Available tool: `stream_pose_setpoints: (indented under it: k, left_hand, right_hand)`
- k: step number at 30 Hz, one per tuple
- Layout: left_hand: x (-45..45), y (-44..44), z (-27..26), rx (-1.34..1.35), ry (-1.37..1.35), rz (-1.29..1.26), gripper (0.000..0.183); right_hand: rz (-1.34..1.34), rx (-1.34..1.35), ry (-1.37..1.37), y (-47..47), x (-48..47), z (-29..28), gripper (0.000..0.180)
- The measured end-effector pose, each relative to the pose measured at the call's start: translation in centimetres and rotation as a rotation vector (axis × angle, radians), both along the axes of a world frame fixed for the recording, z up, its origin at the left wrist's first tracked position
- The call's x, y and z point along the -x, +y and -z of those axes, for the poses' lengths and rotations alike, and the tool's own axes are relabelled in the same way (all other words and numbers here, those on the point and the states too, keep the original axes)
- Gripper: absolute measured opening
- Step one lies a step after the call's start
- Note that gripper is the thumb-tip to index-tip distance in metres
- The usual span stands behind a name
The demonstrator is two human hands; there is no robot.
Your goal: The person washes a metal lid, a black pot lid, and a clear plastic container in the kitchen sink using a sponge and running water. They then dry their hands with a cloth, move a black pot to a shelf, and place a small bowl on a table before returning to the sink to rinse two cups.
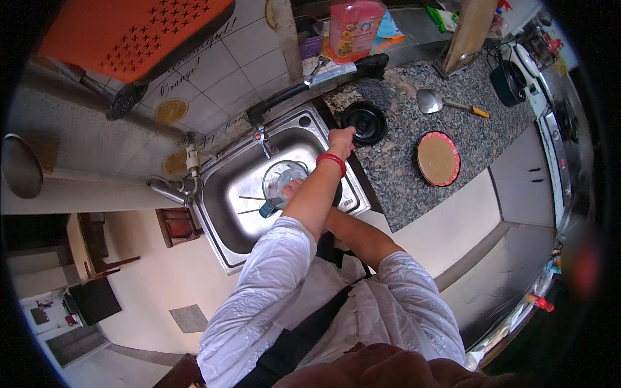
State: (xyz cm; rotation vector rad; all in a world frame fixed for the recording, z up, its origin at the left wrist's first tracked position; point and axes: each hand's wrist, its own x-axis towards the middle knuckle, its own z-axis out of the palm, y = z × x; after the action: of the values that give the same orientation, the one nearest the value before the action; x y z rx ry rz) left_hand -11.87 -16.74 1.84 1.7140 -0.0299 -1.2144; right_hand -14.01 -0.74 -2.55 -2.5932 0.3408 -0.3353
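My left hand [342, 141], with a red bangle at its wrist, reaches across to the counter and grips the near rim of a round black bowl [365, 123]. My right arm passes beneath the left one. My right hand [291, 188] is at a clear round vessel [279, 177] in the stainless steel sink [218, 194]; most of this hand is hidden behind the left forearm. A teal part [267, 209] sits at the vessel's near side. Something dark shows in the sink beside my left forearm, mostly covered.
A tap [263, 140] stands at the sink's back edge. On the granite counter [398, 160] lie a metal turner [432, 102] with a yellow-tipped handle and a round, pink-rimmed dish [438, 159]. A pink container [354, 31] stands behind. An orange perforated rack [140, 36] hangs upper left.
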Motion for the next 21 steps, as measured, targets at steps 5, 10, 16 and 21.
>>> stream_pose_setpoints:
  k: [5, 10, 16, 21]
  left_hand:
    - [-1.7, 2.6, 0.1, 0.126, 0.251, -0.035, 0.020]
    - [-1.2, 6.9, -4.1, 0.505, 0.724, 0.021, 0.033]
    - [-3.3, 18.0, -5.2, 1.263, 1.238, 0.057, 0.033]
    - [-6.9, 29.0, -8.4, 1.081, 0.870, -0.189, 0.046]
  right_hand:
    - [-0.033, 0.034, -0.028, -0.1, 0.1, -0.9, 0.027]
    - [-0.008, 0.103, -0.121, -0.2, -0.6, 2.4, 0.031]
    - [-0.050, -0.301, 0.130, -0.5, -0.7, -1.6, 0.043]
    - [0.032, -0.891, -0.253, -0.3, -1.6, 3.6, 0.043]
